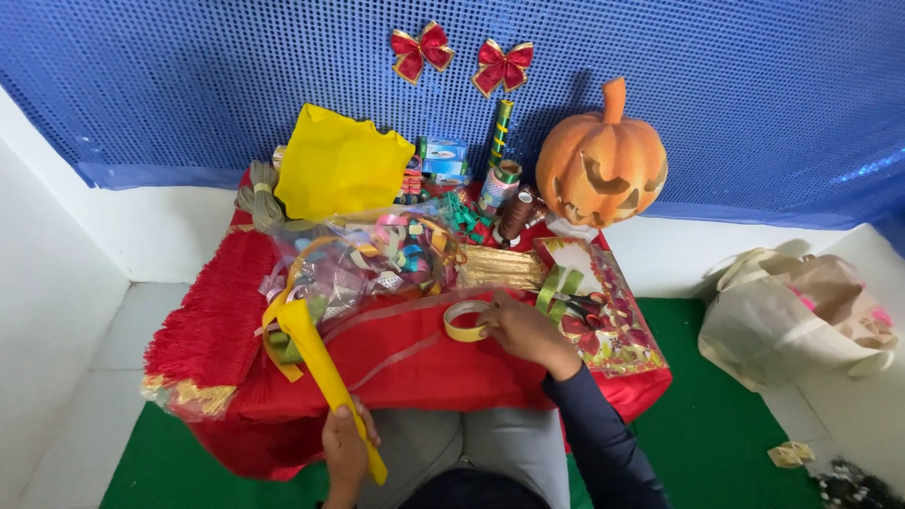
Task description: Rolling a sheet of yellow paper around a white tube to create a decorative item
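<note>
1. Left hand [345, 445]: grip closed around the near end of a long yellow satin ribbon strip [319, 356], low over the lap. The strip runs up to the tabletop.
2. Right hand [521, 330]: fingers pinching a pale yellow roll of adhesive tape [466, 320], which rests on the red fringed cloth [415, 363] covering the tabletop, near its middle.
3. Progress, judged: ribbon is pulled out and held; I can't see any tape drawn off the roll, or any on the ribbon. So materials are in hand, joining not started.
4. Green-handled scissors [564, 300] lie untouched on the leaf-print packet [613, 335], just right of the right hand.
5. Behind: clear plastic bag of ribbon scraps [363, 264], orange carved foam pumpkin [601, 162], folded yellow cloth [339, 168].
</note>
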